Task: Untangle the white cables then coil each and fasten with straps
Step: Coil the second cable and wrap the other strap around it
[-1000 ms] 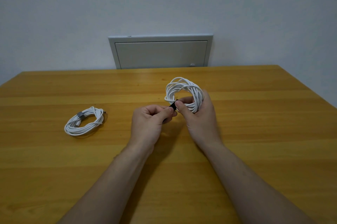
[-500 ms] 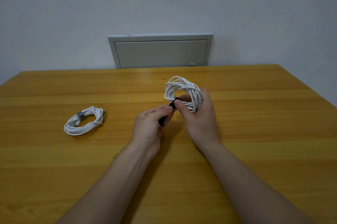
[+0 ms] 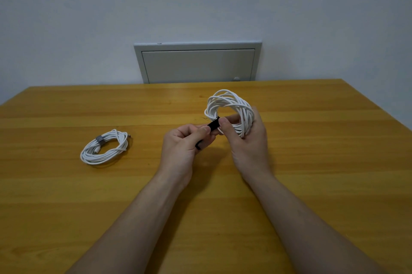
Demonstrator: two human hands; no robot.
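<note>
A wooden table (image 3: 312,184) fills the view. Above its middle, toward the far edge, the right hand (image 3: 249,140) grips an upright white cable coil (image 3: 231,111), its opening facing the viewer. The left hand (image 3: 182,146) pinches a black strap (image 3: 213,126) running diagonally down-left from the coil. A second strapped coil (image 3: 104,146) lies flat toward the left edge.

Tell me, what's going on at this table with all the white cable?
A person is tidying cables with bare hands. The right hand holds a coil of white cable above the wooden table. The left hand pinches a black strap that reaches to that coil and does not look fastened yet. A second coil lies on the table off to the left, already bound with a grey strap.
</note>
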